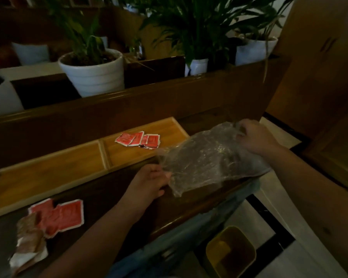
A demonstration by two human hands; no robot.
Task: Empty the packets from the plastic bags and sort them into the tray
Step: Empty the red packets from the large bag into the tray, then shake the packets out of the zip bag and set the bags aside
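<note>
Packets [56, 216] lie at the counter's [113, 199] near edge; both hands, left [149, 182] and right [256, 137], pinch a clear bag [207, 157] beside the tray [48, 175].

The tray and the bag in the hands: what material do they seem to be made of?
The tray looks like light wood, perhaps bamboo, with a smooth finish: faint grain shows, with raised edges and a divider. The bag seems thin clear plastic film: it is see-through, crinkled and glints, held by the left hand and right hand.
</note>
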